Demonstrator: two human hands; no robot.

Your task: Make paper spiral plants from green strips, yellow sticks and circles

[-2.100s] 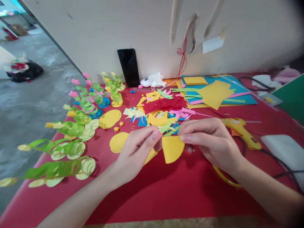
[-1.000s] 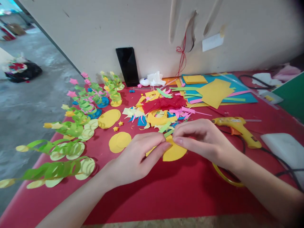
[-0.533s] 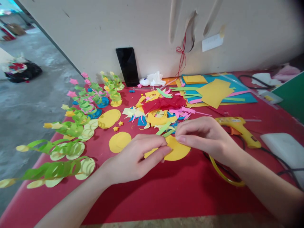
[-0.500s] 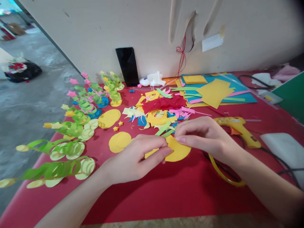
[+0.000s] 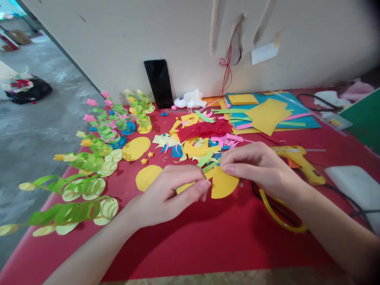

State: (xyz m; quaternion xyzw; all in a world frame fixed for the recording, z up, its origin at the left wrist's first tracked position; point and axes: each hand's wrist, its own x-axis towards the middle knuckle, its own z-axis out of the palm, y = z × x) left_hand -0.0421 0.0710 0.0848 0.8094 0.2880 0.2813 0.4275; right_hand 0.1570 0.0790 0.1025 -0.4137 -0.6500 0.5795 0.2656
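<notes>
Both my hands work one yellow paper disc (image 5: 223, 183) low over the red table (image 5: 208, 237). My right hand (image 5: 258, 168) pinches the disc's upper edge between thumb and fingers. My left hand (image 5: 172, 196) is closed on the disc's left part, a yellow flap showing under its fingers. The disc looks split, with a straight edge between the two hands. A second yellow paper circle (image 5: 147, 177) lies flat just left of my left hand.
Paper scraps (image 5: 202, 138) are heaped behind the hands. Green paper spirals (image 5: 89, 162) line the table's left edge. A yellow glue gun (image 5: 299, 164) and its cable lie right, beside white foam (image 5: 353, 186). Coloured sheets (image 5: 267, 114) and a black phone (image 5: 158, 83) stand near the wall.
The disc was held upright, then lowered toward the table. My hands have since drawn slightly apart, and a straight split now shows in the disc.
</notes>
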